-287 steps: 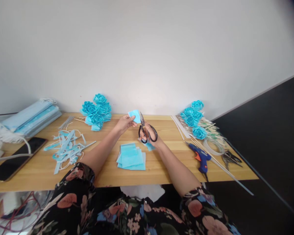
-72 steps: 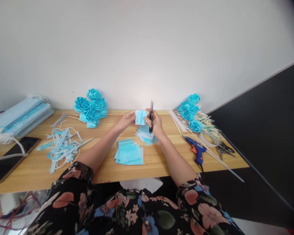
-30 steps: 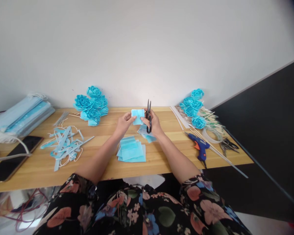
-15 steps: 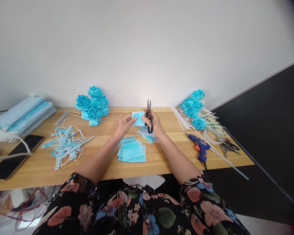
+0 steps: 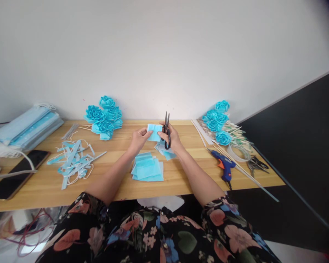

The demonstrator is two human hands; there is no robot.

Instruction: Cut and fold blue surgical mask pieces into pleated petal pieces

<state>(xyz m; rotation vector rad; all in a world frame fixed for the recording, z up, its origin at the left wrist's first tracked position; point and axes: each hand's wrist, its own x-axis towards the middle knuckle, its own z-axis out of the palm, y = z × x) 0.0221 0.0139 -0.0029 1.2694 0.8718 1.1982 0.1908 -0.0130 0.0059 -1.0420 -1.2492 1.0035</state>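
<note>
My left hand (image 5: 138,140) pinches a small light-blue fabric square (image 5: 154,132) above the wooden table (image 5: 120,184). My right hand (image 5: 174,139) grips black-handled scissors (image 5: 166,128), blades pointing up, and also touches the square's right edge. Beneath the hands lies a small heap of cut blue pieces (image 5: 164,151). A stack of larger blue squares (image 5: 147,170) rests nearer the table's front edge.
Blue fabric roses (image 5: 104,117) sit at the back left, more roses on sticks (image 5: 217,124) at the back right. Cut strips and ear loops (image 5: 72,163), a phone (image 5: 15,174) and stacked face masks (image 5: 27,125) lie left. A glue gun (image 5: 224,166), skewers and pliers lie right.
Over the last second the hands stay almost in place; the blue square has shifted slightly between the fingers. Earlier the scissors were cutting; since then they point upward, held aside.
</note>
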